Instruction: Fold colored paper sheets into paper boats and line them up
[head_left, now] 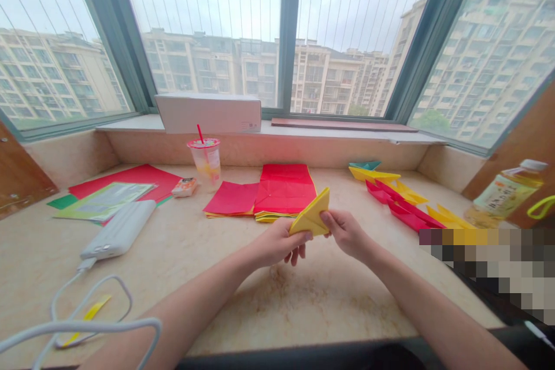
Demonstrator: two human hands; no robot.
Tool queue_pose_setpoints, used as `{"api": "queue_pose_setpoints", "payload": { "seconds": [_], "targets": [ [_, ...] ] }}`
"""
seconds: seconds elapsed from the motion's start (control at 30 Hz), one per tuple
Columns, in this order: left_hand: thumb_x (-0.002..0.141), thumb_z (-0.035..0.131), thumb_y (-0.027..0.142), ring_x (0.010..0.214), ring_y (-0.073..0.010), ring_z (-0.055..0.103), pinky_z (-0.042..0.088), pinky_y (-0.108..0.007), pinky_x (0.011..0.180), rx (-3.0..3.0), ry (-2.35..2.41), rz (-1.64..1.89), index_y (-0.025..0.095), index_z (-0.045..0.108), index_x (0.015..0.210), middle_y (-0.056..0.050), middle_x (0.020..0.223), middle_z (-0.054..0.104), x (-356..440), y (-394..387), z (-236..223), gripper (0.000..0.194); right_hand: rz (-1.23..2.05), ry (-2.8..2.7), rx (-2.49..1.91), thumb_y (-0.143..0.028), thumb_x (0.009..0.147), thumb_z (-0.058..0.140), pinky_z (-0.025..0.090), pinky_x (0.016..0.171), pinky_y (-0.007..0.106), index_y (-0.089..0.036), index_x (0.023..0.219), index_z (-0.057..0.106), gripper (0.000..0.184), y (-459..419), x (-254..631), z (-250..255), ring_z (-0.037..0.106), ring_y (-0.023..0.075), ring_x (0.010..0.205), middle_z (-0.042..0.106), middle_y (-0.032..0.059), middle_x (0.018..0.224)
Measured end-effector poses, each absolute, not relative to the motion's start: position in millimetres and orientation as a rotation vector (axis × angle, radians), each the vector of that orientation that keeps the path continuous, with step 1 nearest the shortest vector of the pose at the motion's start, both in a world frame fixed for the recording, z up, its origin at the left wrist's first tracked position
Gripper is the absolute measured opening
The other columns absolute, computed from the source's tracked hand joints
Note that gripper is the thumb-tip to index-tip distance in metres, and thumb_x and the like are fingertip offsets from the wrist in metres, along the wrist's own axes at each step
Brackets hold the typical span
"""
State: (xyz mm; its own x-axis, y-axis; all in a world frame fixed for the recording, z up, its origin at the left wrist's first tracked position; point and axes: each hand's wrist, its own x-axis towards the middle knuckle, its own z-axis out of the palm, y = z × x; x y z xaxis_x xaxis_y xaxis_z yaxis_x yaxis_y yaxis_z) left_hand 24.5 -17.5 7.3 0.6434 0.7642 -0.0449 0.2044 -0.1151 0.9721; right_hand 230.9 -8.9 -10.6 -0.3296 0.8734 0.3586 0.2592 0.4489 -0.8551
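Observation:
A folded piece of yellow paper point(313, 215), roughly triangular with its point upward, is held above the stone counter. My left hand point(282, 241) grips its left side, thumb on the near face and fingers below. At its right edge, my right hand point(342, 230) pinches the paper between thumb and fingers. Just behind it lies a stack of red sheets point(286, 188) with yellow ones underneath. A smaller pile of red squares point(232, 198) sits against that stack on the left.
Yellow, red and teal folded paper boats point(410, 208) line the right side, near a drink bottle point(507, 193). A plastic cup point(206, 162) with a straw stands at the back. On the left are a white power bank point(119, 230), its cable point(108, 326) and paper packs point(106, 199).

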Motion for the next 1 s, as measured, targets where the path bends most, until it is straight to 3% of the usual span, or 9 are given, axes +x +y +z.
{"api": "queue_pose_setpoints", "payload": {
  "seconds": [0.17, 0.37, 0.53, 0.7, 0.83, 1.0],
  "targets": [
    [0.088, 0.047, 0.06, 0.042, -0.0085, 0.057, 0.039, -0.018, 0.038, 1.617, 0.825, 0.618, 0.01, 0.064, 0.1, -0.011, 0.087, 0.072, 26.4, -19.4, 7.7, 0.054, 0.826, -1.922, -0.951, -0.064, 0.092, 0.042, 0.04, 0.053, 0.026, -0.017, 0.072, 0.06, 0.053, -11.3, 229.9, -8.2, 0.051, 0.0152, 0.057, 0.056, 0.0016, 0.062],
    [0.092, 0.045, 0.052, 0.03, -0.0049, 0.041, 0.029, -0.017, 0.035, 1.841, 0.919, 0.555, 0.013, 0.064, 0.067, 0.0, 0.052, 0.06, 23.3, -20.0, 6.1, 0.051, 0.856, -1.945, -0.864, -0.063, 0.093, 0.038, 0.047, 0.066, 0.03, -0.015, 0.091, 0.069, 0.057, -15.8, 230.0, -0.8, 0.06, 0.021, 0.072, 0.066, 0.007, 0.078],
    [0.092, 0.047, 0.044, 0.033, -0.0054, 0.04, 0.03, -0.019, 0.038, 1.892, 0.889, 0.529, 0.014, 0.067, 0.077, -0.001, 0.062, 0.066, 22.7, -18.8, 5.5, 0.039, 0.8, -1.847, -0.967, -0.056, 0.094, 0.047, 0.047, 0.066, 0.03, -0.016, 0.092, 0.072, 0.047, -17.1, 233.3, 0.0, 0.059, 0.0207, 0.072, 0.068, 0.0056, 0.079],
    [0.092, 0.047, 0.041, 0.041, -0.0072, 0.043, 0.033, -0.018, 0.045, 1.952, 0.821, 0.504, 0.014, 0.068, 0.079, 0.0, 0.06, 0.067, 21.1, -19.7, 13.3, 0.036, 0.821, -1.809, -0.976, -0.059, 0.092, 0.048, 0.048, 0.062, 0.03, -0.015, 0.088, 0.074, 0.05, -20.7, 231.0, 2.1, 0.061, 0.0215, 0.071, 0.068, 0.0052, 0.076],
    [0.092, 0.046, 0.044, 0.049, -0.0095, 0.049, 0.036, -0.018, 0.049, 2.006, 0.82, 0.443, 0.014, 0.067, 0.072, -0.001, 0.06, 0.067, 20.2, -21.8, 17.3, 0.042, 0.837, -1.755, -0.866, -0.065, 0.091, 0.043, 0.05, 0.063, 0.031, -0.017, 0.095, 0.072, 0.056, -19.8, 228.2, 1.3, 0.063, 0.0215, 0.071, 0.07, 0.0064, 0.078],
    [0.094, 0.044, 0.045, 0.051, -0.0099, 0.051, 0.037, -0.02, 0.054, 2.089, 0.841, 0.422, 0.014, 0.064, 0.062, -0.001, 0.058, 0.064, 23.1, -23.9, 15.8, 0.049, 0.783, -1.705, -0.842, -0.054, 0.095, 0.047, 0.049, 0.061, 0.028, -0.02, 0.089, 0.071, 0.042, -21.7, 227.1, 1.8, 0.063, 0.0178, 0.068, 0.071, 0.0041, 0.076]
  ]
}}
